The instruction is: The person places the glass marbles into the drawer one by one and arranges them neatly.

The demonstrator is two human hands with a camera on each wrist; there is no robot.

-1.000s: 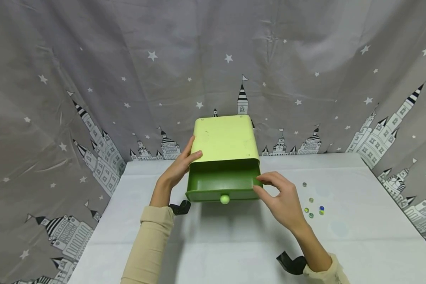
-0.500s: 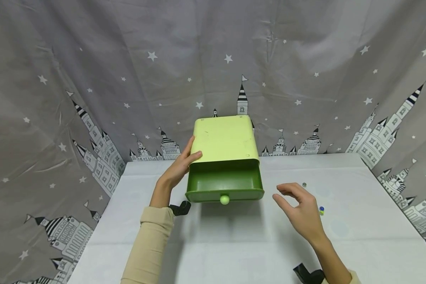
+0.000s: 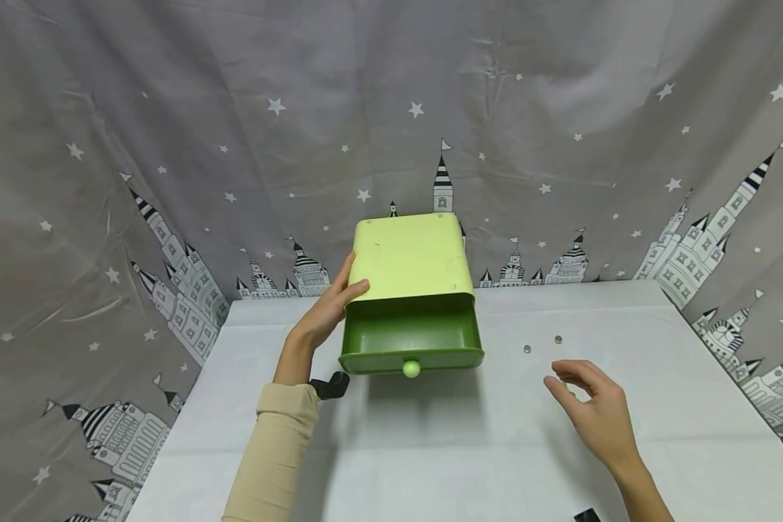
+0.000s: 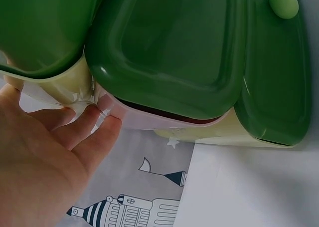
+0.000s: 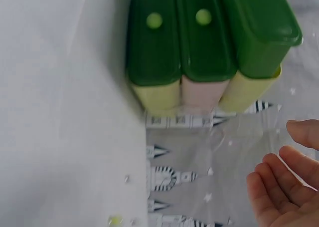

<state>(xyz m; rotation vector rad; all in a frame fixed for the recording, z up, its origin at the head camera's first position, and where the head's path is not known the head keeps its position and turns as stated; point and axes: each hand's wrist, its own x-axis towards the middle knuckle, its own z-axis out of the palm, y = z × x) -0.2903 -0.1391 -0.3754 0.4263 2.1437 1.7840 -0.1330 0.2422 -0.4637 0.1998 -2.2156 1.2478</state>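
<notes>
A stacked drawer unit (image 3: 412, 254) with a pale yellow top stands at the back middle of the white table. Its green top drawer (image 3: 372, 361) is pulled out, and no contents show inside. My left hand (image 3: 326, 312) rests along the unit's left side, its thumb near the top edge. In the left wrist view, the fingers (image 4: 102, 139) touch the side around the pink middle section. Right of the unit, my right hand (image 3: 594, 413) hovers above the table, loosely curved and holding nothing. Small glassy marbles (image 3: 557, 339) lie near it; some are partly hidden behind the fingers.
The two lower green drawers (image 5: 154, 52) are pushed in, each with a light green knob. Behind the table hangs a grey curtain (image 3: 235, 109) printed with castles and stars. The white tablecloth (image 3: 431, 464) spreads out in front of the unit.
My right hand has left the drawer's right front corner and moved right and nearer to me, covering some marbles and uncovering one. The left hand and the drawer have stayed put.
</notes>
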